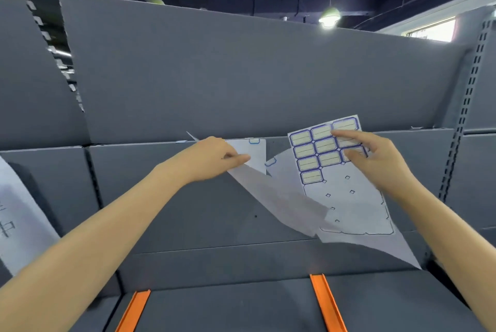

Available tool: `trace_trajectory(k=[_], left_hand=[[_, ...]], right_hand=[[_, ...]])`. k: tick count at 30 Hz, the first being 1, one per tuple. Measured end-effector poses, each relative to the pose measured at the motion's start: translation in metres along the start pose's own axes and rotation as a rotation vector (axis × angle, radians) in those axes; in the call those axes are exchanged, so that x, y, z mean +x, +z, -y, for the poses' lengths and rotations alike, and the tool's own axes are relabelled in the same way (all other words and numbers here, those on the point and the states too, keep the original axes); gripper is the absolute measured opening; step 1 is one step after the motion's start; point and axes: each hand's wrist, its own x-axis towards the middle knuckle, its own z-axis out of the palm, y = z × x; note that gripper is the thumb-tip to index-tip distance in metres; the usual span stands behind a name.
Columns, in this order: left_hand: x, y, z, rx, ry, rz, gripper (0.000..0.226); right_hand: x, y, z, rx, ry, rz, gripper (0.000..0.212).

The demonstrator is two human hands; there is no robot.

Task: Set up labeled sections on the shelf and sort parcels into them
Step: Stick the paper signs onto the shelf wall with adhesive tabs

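Both arms reach forward over the grey shelf (204, 224), the hands apart. Left hand (214, 157) has its fingers curled, pinching the edge of a loose white sheet (257, 154). Right hand (381, 162) grips the label sheet (322, 146), thumb and index finger on its front over the blue-bordered labels. The two sheets overlap in mid-air, in front of the shelf's back panel. Two orange strips (326, 305) lie on the shelf below. Written paper (18, 197) at far left, slotted upright (468, 106) at right.

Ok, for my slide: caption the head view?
Left hand pinches a white sheet, right hand holds a label sheet, before a grey shelf.
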Motion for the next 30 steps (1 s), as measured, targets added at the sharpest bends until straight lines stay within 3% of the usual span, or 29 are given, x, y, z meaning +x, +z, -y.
trace_trajectory(k=[5,10,14,18,20,22,25,30], left_hand=[[-0.009,0.002,-0.020,0.039,0.113,0.014,0.062],[-0.017,0.013,-0.034,0.021,0.328,-0.066,0.043],[-0.020,0.012,-0.041,-0.018,0.435,-0.262,0.034],[0.015,-0.014,-0.009,-0.204,0.131,-0.345,0.032],[0.040,-0.029,0.016,-0.155,0.046,-0.419,0.031],[0.060,-0.037,0.033,-0.082,-0.002,-0.351,0.026],[0.073,-0.030,0.040,0.033,-0.095,-0.117,0.030],[0.081,-0.009,0.045,0.065,-0.209,-0.096,0.031]], right_hand=[[-0.023,-0.011,0.014,-0.051,0.055,-0.114,0.042],[-0.055,-0.024,0.029,-0.133,0.042,-0.316,0.051],[-0.077,-0.036,0.037,-0.196,0.041,-0.461,0.052],[-0.092,-0.044,0.043,-0.230,0.038,-0.498,0.055],[-0.098,-0.047,0.043,-0.239,0.036,-0.485,0.062],[-0.103,-0.048,0.042,-0.254,0.049,-0.447,0.061],[-0.103,-0.042,0.040,-0.278,0.076,-0.372,0.053],[-0.095,-0.034,0.039,-0.252,0.063,-0.251,0.069]])
